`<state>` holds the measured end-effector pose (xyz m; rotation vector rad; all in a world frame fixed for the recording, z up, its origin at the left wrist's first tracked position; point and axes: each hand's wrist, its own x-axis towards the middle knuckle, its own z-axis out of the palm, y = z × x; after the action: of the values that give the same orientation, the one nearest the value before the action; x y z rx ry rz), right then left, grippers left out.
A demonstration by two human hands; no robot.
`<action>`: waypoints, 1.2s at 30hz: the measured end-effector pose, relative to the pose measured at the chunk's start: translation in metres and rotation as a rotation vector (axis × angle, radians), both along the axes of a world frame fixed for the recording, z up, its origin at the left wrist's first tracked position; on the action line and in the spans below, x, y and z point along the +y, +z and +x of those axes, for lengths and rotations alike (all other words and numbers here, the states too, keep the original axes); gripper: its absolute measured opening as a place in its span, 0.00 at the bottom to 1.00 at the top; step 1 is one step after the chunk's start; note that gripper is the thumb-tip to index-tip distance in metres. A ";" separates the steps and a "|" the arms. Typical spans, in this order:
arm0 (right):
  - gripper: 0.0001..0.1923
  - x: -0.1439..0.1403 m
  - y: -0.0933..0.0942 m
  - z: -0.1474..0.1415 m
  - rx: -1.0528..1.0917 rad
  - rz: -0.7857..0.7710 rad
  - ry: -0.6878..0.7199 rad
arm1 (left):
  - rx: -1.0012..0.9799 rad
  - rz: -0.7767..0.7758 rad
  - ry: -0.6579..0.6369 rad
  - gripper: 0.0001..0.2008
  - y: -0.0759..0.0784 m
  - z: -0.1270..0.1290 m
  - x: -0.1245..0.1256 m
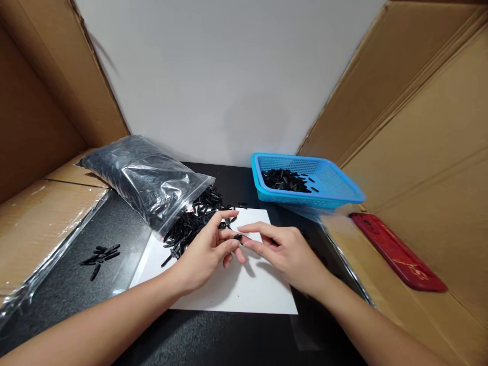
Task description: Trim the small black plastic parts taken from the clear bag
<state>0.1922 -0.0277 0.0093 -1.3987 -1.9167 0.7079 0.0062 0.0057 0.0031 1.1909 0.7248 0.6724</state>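
Note:
My left hand (213, 244) is over the white sheet (236, 290), with its thumb and a finger pinching a small black piece (238, 237). Its index finger stretches out above. From the other side, the thumb and index finger of my right hand (282, 249) close around the same piece. The fingers partly cover the piece, so its exact kind is unclear. Beyond my left hand lies a heap of slim black pieces (186, 226), spilling from the mouth of a clear zip bag (148, 178) filled with more of them.
A blue plastic basket (328, 201) at the back right holds many black pieces. Several others (99, 258) lie on the dark tabletop (160, 340) at left. A red case-like object (396, 251) rests on cardboard (389, 300) at right. Cardboard walls stand on both sides.

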 end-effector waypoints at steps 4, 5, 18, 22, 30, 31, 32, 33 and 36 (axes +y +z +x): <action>0.12 -0.005 -0.011 -0.012 0.078 0.070 -0.050 | -0.041 -0.049 -0.018 0.27 -0.004 -0.001 0.000; 0.12 -0.006 -0.012 -0.012 0.089 0.087 -0.072 | -0.052 -0.077 -0.017 0.27 -0.004 -0.001 0.000; 0.08 -0.005 -0.010 -0.011 0.360 0.003 -0.203 | -0.072 -0.169 0.093 0.09 0.003 0.000 0.001; 0.08 -0.004 -0.009 -0.011 0.395 -0.029 -0.197 | -0.069 -0.112 0.088 0.11 0.004 -0.002 0.001; 0.13 -0.003 -0.011 -0.008 0.354 -0.054 -0.235 | 0.048 0.114 0.061 0.09 0.001 -0.003 0.002; 0.14 -0.003 -0.011 -0.008 0.365 -0.068 -0.225 | 0.051 0.118 0.064 0.09 0.001 -0.003 0.002; 0.14 -0.003 -0.010 -0.009 0.375 -0.081 -0.215 | 0.056 0.121 0.067 0.09 0.001 -0.003 0.002; 0.15 -0.004 -0.010 -0.009 0.385 -0.095 -0.207 | 0.064 0.127 0.071 0.09 0.001 -0.003 0.002; 0.16 -0.004 -0.009 -0.011 0.407 -0.128 -0.196 | 0.089 0.154 0.062 0.09 0.002 -0.003 0.001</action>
<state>0.1812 -0.0319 0.0001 -1.3708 -1.4211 0.9492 0.0029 0.0071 0.0056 1.3504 0.7980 0.7404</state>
